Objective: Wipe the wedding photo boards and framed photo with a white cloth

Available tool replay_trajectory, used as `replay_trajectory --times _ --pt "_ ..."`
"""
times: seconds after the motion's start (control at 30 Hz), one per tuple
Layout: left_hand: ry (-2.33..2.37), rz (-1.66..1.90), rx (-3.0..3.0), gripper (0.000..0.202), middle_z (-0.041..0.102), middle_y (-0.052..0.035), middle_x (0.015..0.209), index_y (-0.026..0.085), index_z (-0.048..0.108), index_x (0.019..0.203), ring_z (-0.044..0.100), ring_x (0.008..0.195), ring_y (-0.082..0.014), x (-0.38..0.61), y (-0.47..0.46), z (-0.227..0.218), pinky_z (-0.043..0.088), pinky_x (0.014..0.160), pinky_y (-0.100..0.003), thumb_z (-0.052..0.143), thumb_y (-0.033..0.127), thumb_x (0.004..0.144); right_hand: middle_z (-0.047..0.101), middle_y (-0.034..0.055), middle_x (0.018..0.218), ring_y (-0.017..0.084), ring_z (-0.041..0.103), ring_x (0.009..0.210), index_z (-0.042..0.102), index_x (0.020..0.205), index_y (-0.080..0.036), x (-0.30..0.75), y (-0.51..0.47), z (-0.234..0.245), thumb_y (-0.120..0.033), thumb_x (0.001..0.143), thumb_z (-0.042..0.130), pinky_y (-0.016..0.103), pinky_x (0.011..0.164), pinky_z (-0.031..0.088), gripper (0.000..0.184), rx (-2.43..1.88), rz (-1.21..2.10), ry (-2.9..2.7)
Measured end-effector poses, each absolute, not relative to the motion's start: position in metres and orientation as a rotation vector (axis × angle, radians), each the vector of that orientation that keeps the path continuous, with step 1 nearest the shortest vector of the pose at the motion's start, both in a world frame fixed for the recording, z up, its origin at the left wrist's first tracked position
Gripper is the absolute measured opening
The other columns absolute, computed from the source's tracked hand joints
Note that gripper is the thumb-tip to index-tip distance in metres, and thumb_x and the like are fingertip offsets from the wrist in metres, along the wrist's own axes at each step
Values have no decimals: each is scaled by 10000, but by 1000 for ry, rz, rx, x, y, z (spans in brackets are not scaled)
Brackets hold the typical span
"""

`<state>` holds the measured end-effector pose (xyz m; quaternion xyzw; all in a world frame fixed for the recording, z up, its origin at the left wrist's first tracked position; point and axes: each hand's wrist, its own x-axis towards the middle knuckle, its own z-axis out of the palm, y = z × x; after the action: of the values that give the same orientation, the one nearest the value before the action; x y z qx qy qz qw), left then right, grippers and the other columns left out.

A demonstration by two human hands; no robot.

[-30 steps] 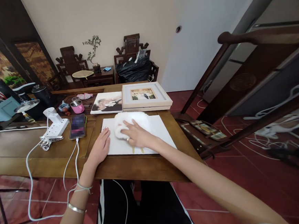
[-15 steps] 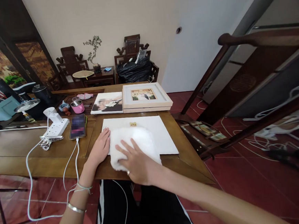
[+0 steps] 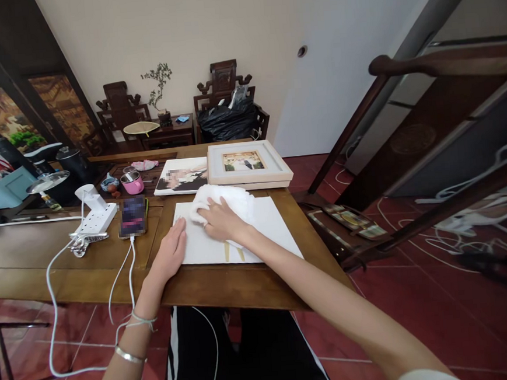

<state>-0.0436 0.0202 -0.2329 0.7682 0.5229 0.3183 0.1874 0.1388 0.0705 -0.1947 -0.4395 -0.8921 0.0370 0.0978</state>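
A white flat board [image 3: 279, 238] lies on the wooden table, with two tan marks [image 3: 234, 252] showing near its front edge. My right hand [image 3: 223, 220] presses a white fluffy cloth [image 3: 232, 196] onto the far part of the board. The cloth is bunched around my fingers and reaches the board's back edge, close to the pictures behind. My left hand [image 3: 173, 249] rests flat along the board's left edge, fingers stretched out and holding nothing. Part of the board's surface is hidden under the cloth and my right arm.
Behind the board lie a framed picture [image 3: 249, 166] and a photo panel [image 3: 181, 176]. To the left are a phone [image 3: 131, 216] on a cable, a power strip [image 3: 99, 218] and a pink cup [image 3: 132, 182]. A wooden chair [image 3: 428, 71] stands at the right.
My right hand has moved the cloth away from me, from the board's front edge to its back. Two tan marks near the front are uncovered. My left hand stays in place.
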Motion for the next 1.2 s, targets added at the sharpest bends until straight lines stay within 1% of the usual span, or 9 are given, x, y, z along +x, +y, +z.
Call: replay_trajectory --times 0.13,0.27,0.37,0.47,0.57,0.63,0.77,0.97,1.2 --pt "1418 1097 2020 555 333 -79 1446 145 221 1421 309 1330 -178 -43 17 -229 215 1111 -344 213 425 943 374 174 1392 373 232 1302 512 1202 -115 121 58 -199 -147 785 418 620 1004 157 429 -1247 91 -2644" --pt "1375 1259 1982 568 279 -53 1473 171 271 1408 259 1352 -187 -44 17 -229 179 1124 -353 174 470 935 362 151 1408 357 200 1326 562 1139 -127 119 19 -197 -149 753 469 592 1037 148 397 -886 106 -2804" --pt "1340 1297 2011 566 280 -36 1474 193 302 1397 246 1356 -188 -45 18 -230 179 1129 -357 145 476 933 458 131 1339 318 254 1317 589 1053 -152 134 -4 -187 -107 717 473 557 1046 184 359 -656 174 -2902" --pt "1398 1233 2063 549 281 -49 1473 170 308 1393 248 1356 -187 -45 19 -232 175 1131 -355 179 451 939 601 86 1155 254 364 1267 595 965 -193 157 -10 -175 -66 682 448 484 1044 242 343 -567 325 -2927" --pt "1446 1096 2143 539 291 -77 1466 139 322 1384 256 1353 -193 -43 19 -235 191 1127 -360 238 430 938 659 53 954 247 509 1114 603 902 -208 178 -1 -170 -57 668 423 428 992 315 331 -687 416 -2892" --pt "1466 1004 2177 528 317 -86 1453 137 343 1373 281 1343 -198 -42 18 -236 213 1121 -373 246 420 938 661 63 911 271 535 1049 609 913 -200 187 13 -173 -73 685 414 409 921 368 327 -857 410 -2851" --pt "1491 868 2239 514 417 -108 1393 105 420 1326 317 1327 -208 -41 18 -235 231 1114 -392 249 397 939 639 104 1052 304 511 1060 585 1062 -174 179 51 -181 -144 764 391 375 828 400 357 -1151 411 -2657" --pt "1476 823 2296 476 465 -98 1359 123 501 1262 328 1322 -211 -41 19 -231 248 1102 -424 256 372 940 648 56 1086 228 568 968 615 998 -194 119 88 -175 -128 773 356 279 834 383 349 -1125 482 -2560" --pt "1462 833 2292 467 446 -93 1375 127 499 1261 313 1330 -198 -43 19 -233 239 1110 -418 259 364 939 636 84 1129 268 563 1002 622 1044 -180 128 101 -175 -170 768 378 317 852 393 368 -1266 519 -2472"
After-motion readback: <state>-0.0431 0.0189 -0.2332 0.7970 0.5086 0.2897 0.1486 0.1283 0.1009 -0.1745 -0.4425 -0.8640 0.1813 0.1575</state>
